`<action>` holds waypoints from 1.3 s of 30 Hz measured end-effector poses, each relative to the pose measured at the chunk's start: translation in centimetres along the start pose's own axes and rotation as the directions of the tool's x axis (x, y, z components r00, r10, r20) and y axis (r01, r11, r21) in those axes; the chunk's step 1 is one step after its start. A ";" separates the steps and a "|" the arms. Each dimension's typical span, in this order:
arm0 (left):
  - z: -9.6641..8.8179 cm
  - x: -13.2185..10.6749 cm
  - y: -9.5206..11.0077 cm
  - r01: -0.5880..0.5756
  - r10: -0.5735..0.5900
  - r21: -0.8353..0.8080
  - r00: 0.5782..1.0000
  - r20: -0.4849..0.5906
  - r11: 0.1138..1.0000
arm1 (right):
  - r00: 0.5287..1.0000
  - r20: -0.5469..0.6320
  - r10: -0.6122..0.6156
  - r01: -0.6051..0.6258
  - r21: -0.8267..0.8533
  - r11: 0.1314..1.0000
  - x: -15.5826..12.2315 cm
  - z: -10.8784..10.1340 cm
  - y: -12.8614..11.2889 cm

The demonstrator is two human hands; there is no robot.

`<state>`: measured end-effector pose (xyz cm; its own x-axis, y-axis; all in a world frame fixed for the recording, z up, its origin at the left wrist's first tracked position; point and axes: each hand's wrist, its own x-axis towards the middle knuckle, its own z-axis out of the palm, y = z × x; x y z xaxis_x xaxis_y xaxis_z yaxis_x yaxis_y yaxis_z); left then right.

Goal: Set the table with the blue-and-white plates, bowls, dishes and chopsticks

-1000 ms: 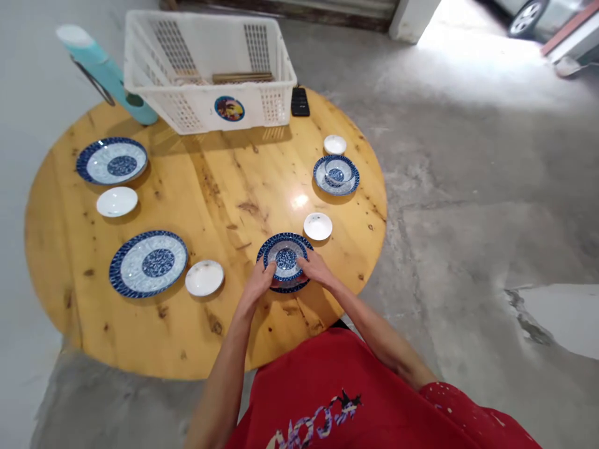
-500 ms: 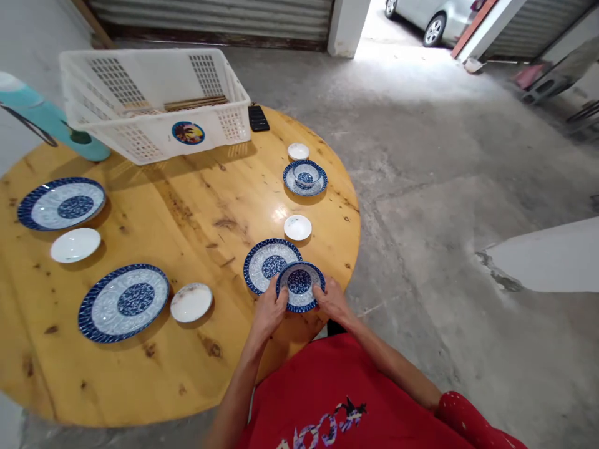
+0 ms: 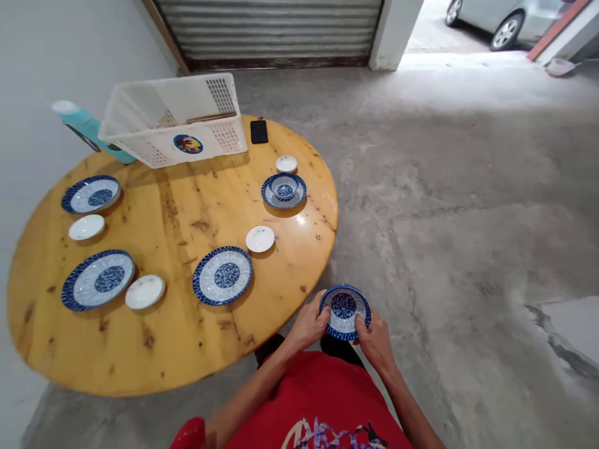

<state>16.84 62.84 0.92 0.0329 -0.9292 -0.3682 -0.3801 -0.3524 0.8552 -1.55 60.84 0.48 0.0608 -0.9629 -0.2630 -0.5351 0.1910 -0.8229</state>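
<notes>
Holding a blue bowl [image 3: 345, 310] between both hands, the person has it in the air just off the near right edge of the round wooden desk [image 3: 187, 212], over the concrete floor [image 3: 468, 218] and just in front of a red shirt [image 3: 322, 399]. The left hand [image 3: 309, 324] clasps the bowl's left rim and the right hand [image 3: 374, 337] clasps its near right rim. Each grip is closed on the bowl, fingers wrapped under it and thumbs at the edge. The bowl's patterned inside faces up.

On the desk, the thing nearest the hands is a blue plate [image 3: 223, 275], lying flat and bare, well apart from the bowl. Just beyond it to the right sits a white saucer [image 3: 260, 239]. Farther along the right edge a second plate [image 3: 284, 190] carries a small bowl [image 3: 284, 186], with another saucer [image 3: 286, 163] just behind it.

On the left side lie a large plate [image 3: 97, 279] with a near-left saucer [image 3: 145, 292] beside it. Farther back are a far-left plate [image 3: 90, 194] and a far-left saucer [image 3: 86, 227].

At the far edge stands a white plastic basket [image 3: 178, 118] with a round sticker on its front and what look like wooden sticks [image 3: 210, 116] inside. A black device [image 3: 259, 131] lies just to its right. A teal bottle [image 3: 88, 131] leans to its left, against the wall.

Beyond the desk is a roller shutter [image 3: 271, 28]. A parked car [image 3: 505, 19] shows at far right.
</notes>
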 end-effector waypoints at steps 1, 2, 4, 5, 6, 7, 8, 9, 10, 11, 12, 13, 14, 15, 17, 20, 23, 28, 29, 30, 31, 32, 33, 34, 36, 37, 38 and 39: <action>1.5 0.4 1.0 0.009 -0.009 0.002 1.000 0.008 1.000 | 1.000 -0.001 -0.010 0.010 -0.013 1.000 0.5 -1.8 0.7; 2.8 0.7 1.9 0.016 -0.016 0.004 1.000 0.016 1.000 | 1.000 0.005 -0.016 0.017 -0.022 1.000 1.0 -3.3 1.3; 4.6 1.2 3.4 0.026 -0.027 0.008 0.999 0.020 1.000 | 0.999 0.042 -0.018 0.019 -0.021 1.000 1.9 -5.6 2.1; 5.1 1.5 4.0 0.033 -0.033 0.008 0.999 0.016 0.999 | 0.998 0.067 -0.013 0.013 -0.011 1.000 2.4 -6.3 2.3; 5.4 1.8 4.4 0.045 -0.045 0.009 0.999 0.009 0.999 | 0.996 0.094 -0.007 0.006 0.004 1.000 3.0 -6.8 2.5; 5.6 2.0 4.8 0.059 -0.059 0.010 0.998 -0.003 0.998 | 0.993 0.120 -0.002 0.000 0.020 1.000 3.5 -7.0 2.5; 5.5 2.3 5.1 0.074 -0.074 0.013 0.997 -0.017 0.997 | 0.990 0.143 -0.001 -0.004 0.036 0.999 4.1 -7.1 2.4; 5.4 2.6 5.3 0.087 -0.087 0.015 0.996 -0.037 0.996 | 0.986 0.166 -0.002 -0.006 0.047 0.999 4.8 -7.1 2.3; 5.2 2.9 5.4 0.100 -0.099 0.017 0.993 -0.060 0.995 | 0.982 0.186 -0.004 -0.006 0.053 0.999 5.5 -7.0 2.0; 4.9 3.3 5.6 0.111 -0.110 0.017 0.990 -0.084 0.994 | 0.978 0.206 -0.007 -0.005 0.057 0.998 6.3 -6.9 1.7; 4.6 3.7 5.7 0.122 -0.120 0.014 0.987 -0.103 0.992 | 0.974 0.227 -0.011 -0.002 0.060 0.998 7.1 -6.7 1.3; 4.4 4.2 5.8 0.131 -0.130 0.004 0.984 -0.119 0.991 | 0.969 0.248 -0.016 0.000 0.065 0.998 7.9 -6.7 0.9; 4.1 4.8 6.0 0.137 -0.137 -0.010 0.982 -0.130 0.991 | 0.963 0.268 -0.021 0.002 0.071 0.997 8.8 -6.6 0.4; 3.8 5.5 6.1 0.137 -0.140 -0.025 0.980 -0.141 0.990 | 0.958 0.284 -0.026 0.004 0.078 0.997 9.8 -6.6 0.0; 3.2 7.1 6.4 0.123 -0.131 -0.055 0.977 -0.168 0.991 | 0.950 0.309 -0.037 0.011 0.085 0.996 12.0 -6.6 -0.9; 2.1 10.1 7.1 0.090 -0.103 -0.069 0.972 -0.213 0.993 | 0.940 0.336 -0.058 0.037 0.067 0.997 15.6 -6.4 -2.4; 0.2 12.9 8.1 0.113 -0.124 -0.060 0.966 -0.226 0.992 | 0.928 0.363 -0.083 0.085 0.012 0.996 19.7 -6.0 -4.5; -4.1 16.7 8.9 0.208 -0.212 -0.044 0.933 -0.289 0.977 | 0.875 0.463 -0.143 0.190 -0.057 0.980 26.2 -3.5 -9.3; -5.1 17.4 8.9 0.219 -0.218 -0.034 0.923 -0.317 0.975 | 0.864 0.480 -0.153 0.205 -0.056 0.977 27.3 -2.7 -10.3; -6.1 18.0 8.9 0.228 -0.221 -0.022 0.912 -0.346 0.973 | 0.852 0.496 -0.164 0.218 -0.054 0.974 28.3 -1.9 -11.3; -7.1 18.6 8.9 0.237 -0.224 -0.011 0.901 -0.372 0.972 | 0.841 0.512 -0.175 0.233 -0.050 0.971 29.3 -1.0 -12.3; -8.1 19.1 8.9 0.244 -0.224 0.002 0.891 -0.395 0.970 | 0.830 0.526 -0.187 0.248 -0.048 0.968 30.2 -0.2 -13.2; -9.2 19.6 9.0 0.251 -0.222 0.016 0.882 -0.416 0.968 | 0.818 0.538 -0.202 0.268 -0.047 0.962 31.1 0.6 -14.2; -10.3 20.1 9.1 0.259 -0.220 0.032 0.873 -0.436 0.965 | 0.807 0.547 -0.221 0.294 -0.048 0.955 32.0 1.4 -15.1; -12.5 21.0 9.4 0.292 -0.223 0.075 0.850 -0.477 0.953 | 0.784 0.558 -0.270 0.354 -0.045 0.934 33.7 3.0 -16.8; -13.6 21.5 9.5 0.319 -0.230 0.100 0.835 -0.499 0.942 | 0.771 0.566 -0.291 0.379 -0.040 0.925 34.6 3.7 -17.7; -14.5 22.0 9.5 0.347 -0.237 0.122 0.819 -0.522 0.930 | 0.757 0.576 -0.308 0.398 -0.033 0.917 35.5 4.5 -18.5; -15.4 22.5 9.4 0.371 -0.243 0.138 0.803 -0.544 0.918 | 0.742 0.589 -0.320 0.410 -0.021 0.912 36.4 5.3 -19.2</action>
<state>28.27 36.94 6.34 0.6218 -0.7214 -0.3049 -0.4646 -0.6532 0.5979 15.40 23.16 4.09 0.7129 -0.6631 -0.2283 -0.4807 -0.2251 -0.8475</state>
